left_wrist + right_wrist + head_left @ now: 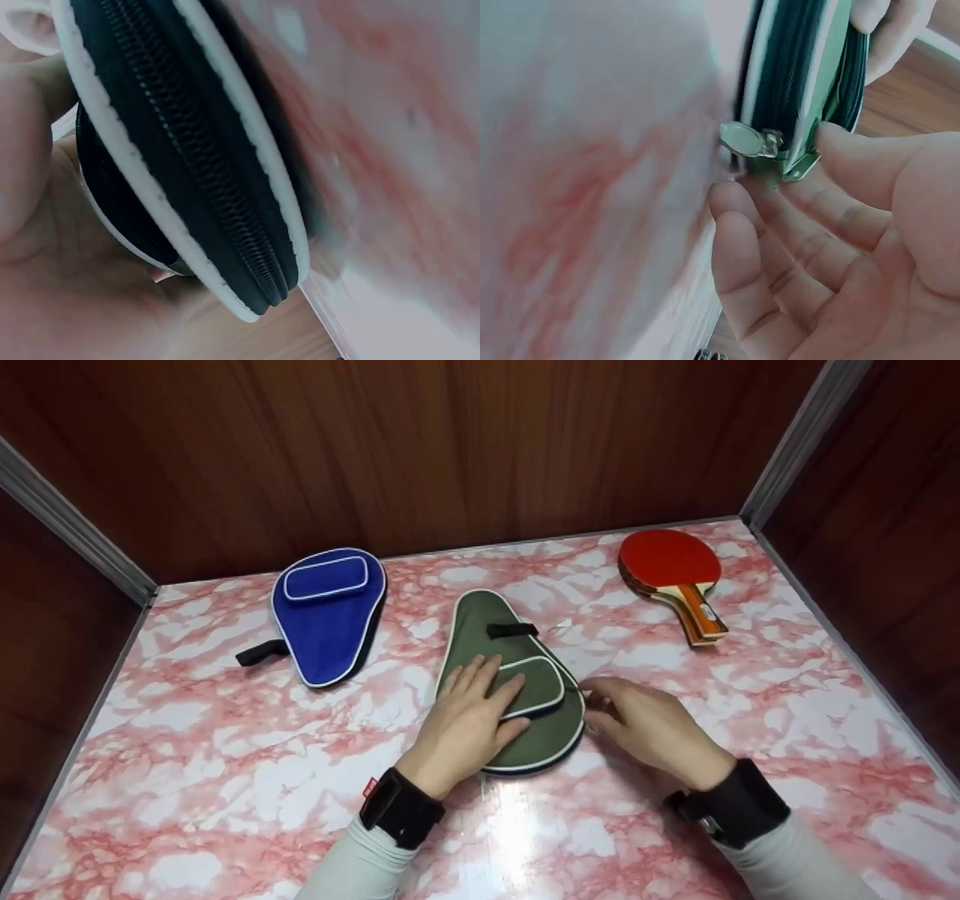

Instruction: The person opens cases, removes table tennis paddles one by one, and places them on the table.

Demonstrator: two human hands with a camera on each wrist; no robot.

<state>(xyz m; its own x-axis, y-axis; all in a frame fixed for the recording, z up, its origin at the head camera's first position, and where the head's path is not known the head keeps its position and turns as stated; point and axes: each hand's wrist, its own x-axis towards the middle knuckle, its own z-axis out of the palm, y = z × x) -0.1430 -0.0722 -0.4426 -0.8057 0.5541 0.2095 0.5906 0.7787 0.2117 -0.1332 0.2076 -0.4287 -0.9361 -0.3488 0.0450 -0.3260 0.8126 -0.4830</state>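
Observation:
A green table tennis bat case (pixel 480 630) with white piping and a small front pocket (pixel 534 684) lies on the table, narrow end away from me. My left hand (pixel 466 720) rests on it, fingers spread flat partly over the pocket. At the case's right edge is my right hand (pixel 651 726), its fingers bent, thumb and fingertips pinching the edge by a metal fitting (pixel 802 166). A metal zipper pull (pixel 742 139) hangs beside the fingertips. Along the wide end, the zipper (pixel 202 157) has its teeth meshed. The case's inside is hidden.
A blue bat case (pixel 322 615) with a black strap lies at the back left. Two stacked bats (pixel 670 561), red rubber on top, lie at the back right. Dark wood panels (pixel 450 450) enclose the pink marbled table (pixel 225 780).

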